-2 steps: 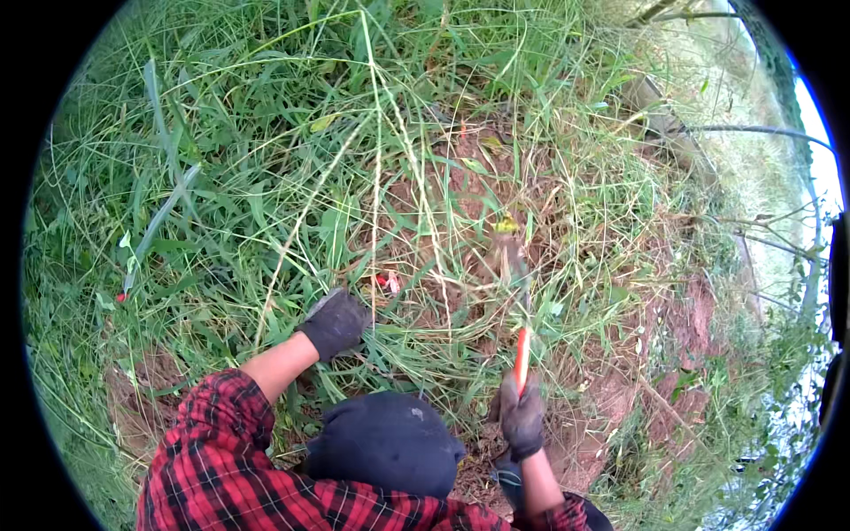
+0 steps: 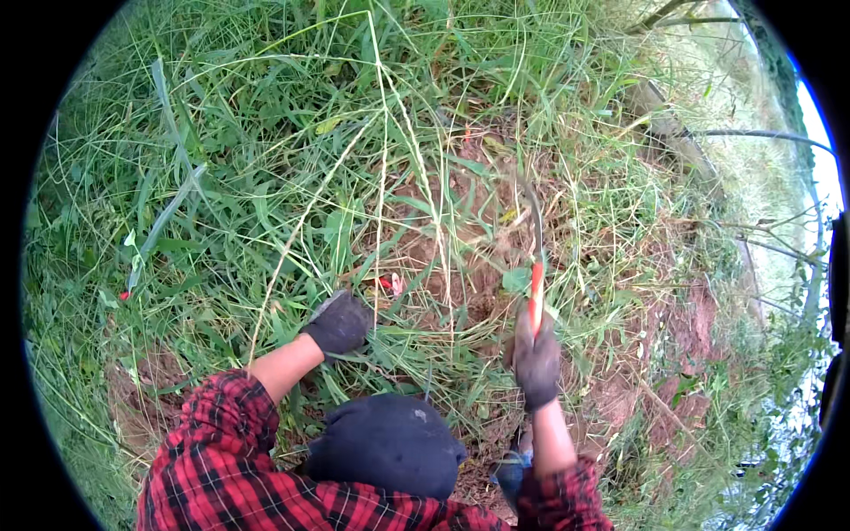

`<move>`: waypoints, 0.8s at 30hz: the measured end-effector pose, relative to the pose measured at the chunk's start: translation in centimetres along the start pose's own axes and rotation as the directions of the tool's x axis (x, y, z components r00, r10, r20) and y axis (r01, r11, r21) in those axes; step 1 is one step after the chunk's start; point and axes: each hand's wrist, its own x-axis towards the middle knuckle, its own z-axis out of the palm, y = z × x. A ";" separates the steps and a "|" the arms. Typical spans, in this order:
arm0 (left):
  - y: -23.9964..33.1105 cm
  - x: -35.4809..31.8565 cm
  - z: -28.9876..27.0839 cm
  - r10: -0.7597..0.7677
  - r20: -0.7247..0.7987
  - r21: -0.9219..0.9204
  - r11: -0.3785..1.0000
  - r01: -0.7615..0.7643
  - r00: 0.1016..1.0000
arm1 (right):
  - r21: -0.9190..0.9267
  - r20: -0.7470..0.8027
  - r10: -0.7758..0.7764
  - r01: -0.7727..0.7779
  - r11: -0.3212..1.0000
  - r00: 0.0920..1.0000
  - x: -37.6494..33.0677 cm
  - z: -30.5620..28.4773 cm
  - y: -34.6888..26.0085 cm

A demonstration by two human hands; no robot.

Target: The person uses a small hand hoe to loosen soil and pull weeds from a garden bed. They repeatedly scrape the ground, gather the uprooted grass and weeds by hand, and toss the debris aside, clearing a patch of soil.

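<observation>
My right hand (image 2: 536,358), in a dark glove, is wrapped round the orange-and-pale handle of a sickle (image 2: 537,305). Its thin curved blade (image 2: 534,208) points away from me, over the bare soil and cut grass, slightly blurred. My left hand (image 2: 341,323), gloved as well, rests low among the green grass (image 2: 390,341) to the left. Its fingers look curled in, and whatever they grip is hidden by the hand and the stems. Just beyond it lies a small red and whitish object (image 2: 390,283) of unclear kind.
Tall green grass (image 2: 257,150) surrounds a patch of reddish soil (image 2: 460,221) strewn with cut stems. Long seed stalks (image 2: 385,133) hang across the middle. A dark-clothed knee (image 2: 385,447) is close below. Thin branches (image 2: 761,134) and a weathered grey-brown edge (image 2: 682,137) are at the right.
My right hand and the sickle have moved forward and slightly right, with the blade now farther out. The left hand has stayed nearly in place.
</observation>
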 end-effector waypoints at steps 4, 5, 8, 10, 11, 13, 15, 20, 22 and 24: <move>0.2 0.6 -0.1 -0.028 -0.071 -0.069 0.997 0.023 0.997 | -0.239 0.059 -0.100 0.111 0.965 0.993 13.4 5.5 -7.8; 0.7 1.6 -0.1 -0.011 -0.152 -0.061 0.998 0.001 0.988 | -0.483 0.011 -0.342 0.305 0.821 0.940 16.4 5.4 -7.8; 1.6 2.1 -1.3 -0.033 -0.100 -0.077 0.997 0.026 0.994 | -0.475 0.019 -0.244 0.223 0.851 0.970 17.8 6.1 -5.7; 1.1 1.3 -1.6 -0.032 -0.126 -0.084 0.996 0.022 0.992 | -0.352 0.042 -0.185 0.188 0.917 0.982 14.3 6.8 -1.4; 0.7 1.0 -1.3 -0.057 0.008 -0.251 0.966 0.057 0.998 | -0.282 0.055 -0.152 0.162 0.946 0.987 11.4 6.9 1.1; 0.3 -1.0 -1.3 -0.002 0.008 -0.136 0.991 0.003 1.000 | -0.139 0.083 -0.061 0.073 0.988 0.995 5.3 7.2 6.0; 0.8 -1.6 -4.1 0.045 0.175 -0.059 0.998 -0.035 0.984 | -0.020 0.104 0.028 -0.026 0.999 0.994 0.6 6.8 8.2; -1.2 3.3 -15.4 0.101 0.169 -0.890 0.443 0.108 0.980 | 0.195 0.104 0.117 -0.135 0.971 0.988 -2.7 6.8 9.6; -0.3 9.9 -15.9 -0.184 -0.327 -0.721 0.683 -0.119 0.927 | 0.243 0.077 0.132 -0.147 0.959 0.988 -2.5 5.8 10.0; -2.9 16.0 -13.4 -0.182 -0.454 -0.350 0.937 0.013 0.872 | 0.296 0.111 0.091 -0.120 0.948 0.990 -1.7 7.3 9.3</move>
